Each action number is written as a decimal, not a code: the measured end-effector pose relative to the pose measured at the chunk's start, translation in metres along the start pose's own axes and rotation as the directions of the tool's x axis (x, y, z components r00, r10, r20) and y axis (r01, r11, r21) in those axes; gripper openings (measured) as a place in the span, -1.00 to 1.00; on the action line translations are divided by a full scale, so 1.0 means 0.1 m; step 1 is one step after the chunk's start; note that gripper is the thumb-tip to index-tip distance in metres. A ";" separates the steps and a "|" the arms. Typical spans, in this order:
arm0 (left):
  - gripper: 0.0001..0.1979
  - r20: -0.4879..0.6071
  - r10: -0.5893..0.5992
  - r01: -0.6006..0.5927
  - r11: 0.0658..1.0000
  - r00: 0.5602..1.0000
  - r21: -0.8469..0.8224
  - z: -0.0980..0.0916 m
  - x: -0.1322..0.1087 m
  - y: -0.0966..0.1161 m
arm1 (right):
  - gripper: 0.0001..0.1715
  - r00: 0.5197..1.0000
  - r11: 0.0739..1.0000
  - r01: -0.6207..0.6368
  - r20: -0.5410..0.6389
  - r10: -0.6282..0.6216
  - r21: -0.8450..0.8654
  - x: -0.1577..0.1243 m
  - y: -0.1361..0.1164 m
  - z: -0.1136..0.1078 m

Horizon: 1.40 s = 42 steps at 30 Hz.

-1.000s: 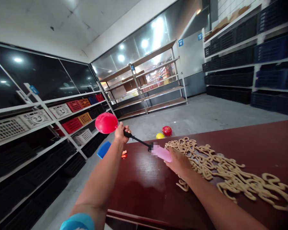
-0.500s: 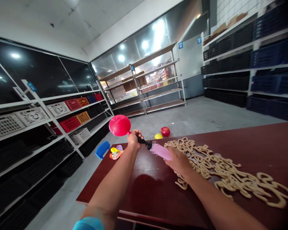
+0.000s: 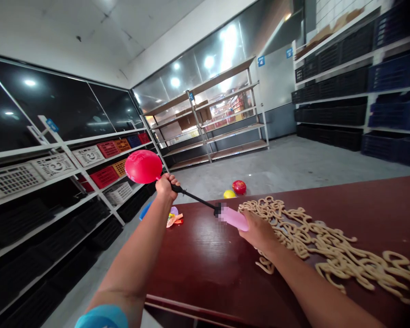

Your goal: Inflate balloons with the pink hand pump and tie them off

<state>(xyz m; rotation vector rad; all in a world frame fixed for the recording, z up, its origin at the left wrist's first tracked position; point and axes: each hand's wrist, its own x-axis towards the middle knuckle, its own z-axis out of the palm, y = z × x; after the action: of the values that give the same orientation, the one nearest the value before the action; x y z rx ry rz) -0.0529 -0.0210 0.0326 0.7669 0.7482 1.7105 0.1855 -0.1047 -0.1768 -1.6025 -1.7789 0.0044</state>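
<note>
A hand balloon pump (image 3: 233,218) with a pink barrel and a black rod spans the space between my hands, above the table. My right hand (image 3: 258,231) is wrapped round the barrel. At the other end my left hand (image 3: 166,187) grips the black handle, together with the neck of a red balloon (image 3: 143,166). The balloon is partly inflated, with pale print on it, and sticks out to the left. A long stretch of the black rod (image 3: 200,199) shows between handle and barrel. My fingers hide where the balloon's neck meets the pump.
Beige curly strands (image 3: 307,237) lie spread over the right of the dark red table (image 3: 198,264). Flat balloons (image 3: 175,218) lie at its left edge, partly behind my left arm. A yellow balloon (image 3: 229,194) and a red balloon with print (image 3: 239,187) show beyond the far edge. Shelves with crates (image 3: 119,193) stand left.
My left hand has moved left and up with the handle, drawing the black rod out of the barrel. The red balloon went with it and looks larger. My right hand stays nearly still.
</note>
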 end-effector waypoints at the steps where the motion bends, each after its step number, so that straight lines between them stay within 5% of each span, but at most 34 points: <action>1: -0.79 -0.008 -0.005 0.005 1.000 1.000 0.001 0.01 -0.03 -0.09 | -0.54 1.000 1.000 -0.006 0.021 0.006 -0.003 -0.01 0.01 0.01; 9: -0.80 0.005 -0.096 0.096 0.995 0.995 0.002 0.11 -0.39 -0.93 | -0.56 0.993 0.996 -0.080 0.083 0.083 -0.041 -0.05 -0.01 0.02; 13: -0.79 0.030 -0.100 0.100 0.995 0.994 -0.001 0.16 -0.52 -1.11 | -0.54 0.997 0.999 -0.053 0.061 0.052 0.012 -0.05 -0.02 -0.01; 17: -0.81 0.018 -0.101 0.101 0.995 0.995 0.002 0.17 -0.44 -0.93 | -0.54 0.999 0.998 -0.041 0.028 0.040 0.041 -0.03 -0.03 -0.07; 25: -0.78 -0.006 -0.014 0.014 1.000 1.000 0.015 0.06 -0.03 -0.02 | -0.58 0.998 0.998 -0.033 0.050 0.031 0.047 -0.01 -0.05 -0.10; 29: -0.78 -0.013 0.005 -0.005 1.000 1.000 0.027 0.04 0.02 0.08 | -0.55 0.998 0.997 -0.036 0.062 0.032 0.065 -0.03 -0.07 -0.06; 42: -0.84 -0.011 -0.098 0.098 0.995 0.995 0.015 0.17 -0.46 -1.10 | -0.56 0.996 0.998 -0.066 0.061 0.066 0.011 -0.04 0.02 -0.01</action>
<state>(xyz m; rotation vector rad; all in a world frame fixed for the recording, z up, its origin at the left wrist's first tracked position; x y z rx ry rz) 0.0331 -0.0373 -0.0506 0.7212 0.7946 1.6227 0.1878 -0.1081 -0.1791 -1.6672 -1.7671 0.0963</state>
